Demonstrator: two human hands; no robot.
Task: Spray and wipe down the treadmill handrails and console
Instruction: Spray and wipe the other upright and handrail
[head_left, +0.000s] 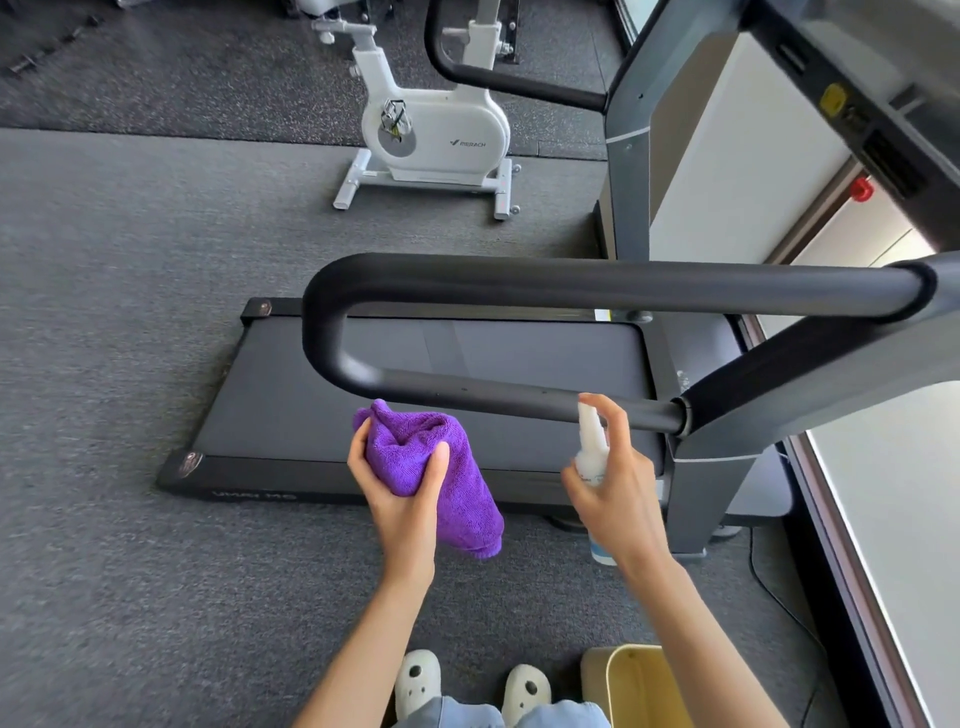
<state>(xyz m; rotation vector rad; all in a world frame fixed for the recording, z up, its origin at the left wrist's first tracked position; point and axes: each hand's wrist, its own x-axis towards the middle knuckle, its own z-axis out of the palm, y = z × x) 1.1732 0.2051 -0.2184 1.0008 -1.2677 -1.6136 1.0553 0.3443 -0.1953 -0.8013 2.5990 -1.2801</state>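
A black U-shaped treadmill handrail (519, 397) loops in front of me, above the treadmill belt (519, 358). My left hand (402, 493) grips a bunched purple cloth (447, 478) just below the rail's lower bar. My right hand (618, 488) holds a small white spray bottle (591, 447) upright, its nozzle close to the lower bar, with a finger on top of the sprayer. A second handrail (519, 83) runs across the top of the view. The console (857, 119) sits at the upper right, partly cut off.
A white exercise bike (436, 135) stands beyond the treadmill on grey carpet. A yellow bin (639, 686) sits by my feet at the bottom right. A black cable (779, 597) trails along the floor near the bright window wall (893, 519).
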